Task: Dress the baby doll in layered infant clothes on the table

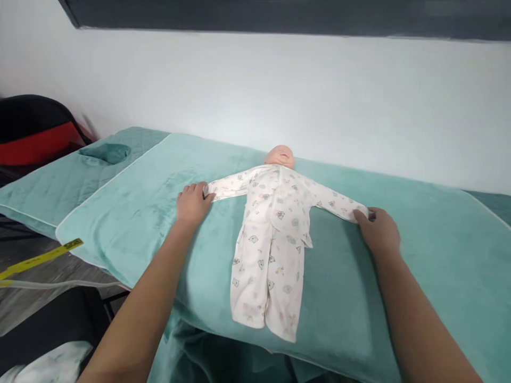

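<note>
A baby doll (pixel 280 156) lies on its back on a teal blanket (pixel 419 266), dressed in a white printed sleepsuit (pixel 271 234) with arms spread wide and legs toward me. My left hand (pixel 193 203) is closed on the end of the doll's sleeve at the left. At the right, my right hand (pixel 378 230) pinches the end of the other sleeve. Both sleeves are stretched straight out.
The blanket covers a padded table against a white wall (pixel 279 96). A quilted teal pad with a face hole (pixel 106 153) extends left. A black and red chair (pixel 32 133) stands far left, a yellow tape measure (pixel 40 259) below, printed cloth (pixel 51 364) at bottom left.
</note>
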Demonstrator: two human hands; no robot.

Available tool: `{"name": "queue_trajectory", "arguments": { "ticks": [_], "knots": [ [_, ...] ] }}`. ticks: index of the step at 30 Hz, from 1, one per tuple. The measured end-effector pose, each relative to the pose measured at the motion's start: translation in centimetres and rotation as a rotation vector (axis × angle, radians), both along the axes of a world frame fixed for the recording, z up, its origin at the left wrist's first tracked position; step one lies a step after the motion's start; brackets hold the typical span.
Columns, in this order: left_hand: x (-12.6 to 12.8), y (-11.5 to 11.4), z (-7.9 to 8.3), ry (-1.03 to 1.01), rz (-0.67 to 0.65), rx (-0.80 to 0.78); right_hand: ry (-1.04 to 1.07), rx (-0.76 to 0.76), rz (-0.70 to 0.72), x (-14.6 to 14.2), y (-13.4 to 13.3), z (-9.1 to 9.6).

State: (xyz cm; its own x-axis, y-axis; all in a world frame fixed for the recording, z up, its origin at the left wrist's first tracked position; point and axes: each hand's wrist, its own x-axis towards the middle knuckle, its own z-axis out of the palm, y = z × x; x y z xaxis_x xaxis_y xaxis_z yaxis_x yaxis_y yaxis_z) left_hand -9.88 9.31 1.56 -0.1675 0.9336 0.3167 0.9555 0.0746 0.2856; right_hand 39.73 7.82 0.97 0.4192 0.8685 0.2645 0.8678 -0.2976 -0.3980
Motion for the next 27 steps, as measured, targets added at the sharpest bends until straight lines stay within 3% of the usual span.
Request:
{"name": "queue_trajectory", "arguments": {
  "ticks": [3, 6, 14, 20, 24, 27],
  "knots": [
    [0.0, -0.3, -0.1, -0.146, -0.095, 0.005, 0.088, -0.032, 0.01, -0.5, -0.1, 0.3],
    [-0.5, -0.1, -0.4, -0.235, -0.149, 0.09, 0.146, 0.031, 0.045, -0.6, -0.3, 0.7],
    [-1.0, 0.8, -0.9, -0.118, -0.11, 0.364, 0.313, 0.268, -0.104, -1.0, -0.6, 1.7],
    [-0.7, 0.6, -0.7, -0.071, -0.02, 0.304, 0.261, 0.261, -0.115, -1.0, -0.5, 1.4],
    [-0.2, 0.1, -0.3, -0.097, -0.032, 0.356, 0.167, 0.278, 0.014, -1.1, -0.3, 0.8],
    [0.2, -0.1, -0.1, -0.082, -0.214, 0.316, 0.068, 0.313, 0.207, -1.7, 0.0, 0.3]
  ]
}}
